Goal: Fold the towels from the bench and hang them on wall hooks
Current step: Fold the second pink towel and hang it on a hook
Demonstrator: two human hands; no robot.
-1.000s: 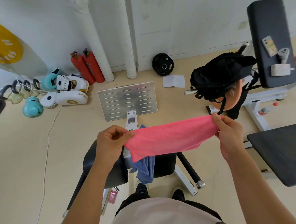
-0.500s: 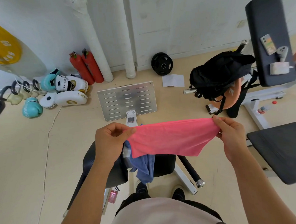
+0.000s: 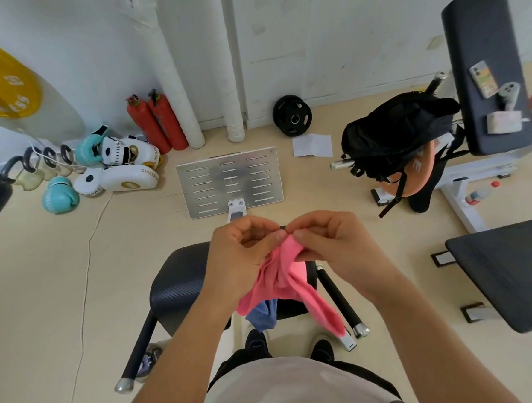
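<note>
A pink towel (image 3: pixel 286 276) hangs doubled over from my two hands, above the black bench seat (image 3: pixel 178 287). My left hand (image 3: pixel 241 254) and my right hand (image 3: pixel 332 244) meet at the towel's top, each pinching a corner; the fingertips nearly touch. The towel's lower end droops toward my right shoe. A blue towel (image 3: pixel 263 313) lies on the bench under the pink one, mostly hidden by it. No wall hooks show in this view.
A second black bench pad (image 3: pixel 512 270) sits at the right. A black backpack (image 3: pixel 394 137) hangs on a white rack beside an upright pad (image 3: pixel 479 48) carrying a phone. Boxing gloves (image 3: pixel 60 195), two red extinguishers (image 3: pixel 157 120), a metal footplate (image 3: pixel 229 181) and a cable lie ahead.
My hands came together from a wide spread, bringing the pink towel's two ends against each other. The towel went from a stretched flat band to a hanging fold.
</note>
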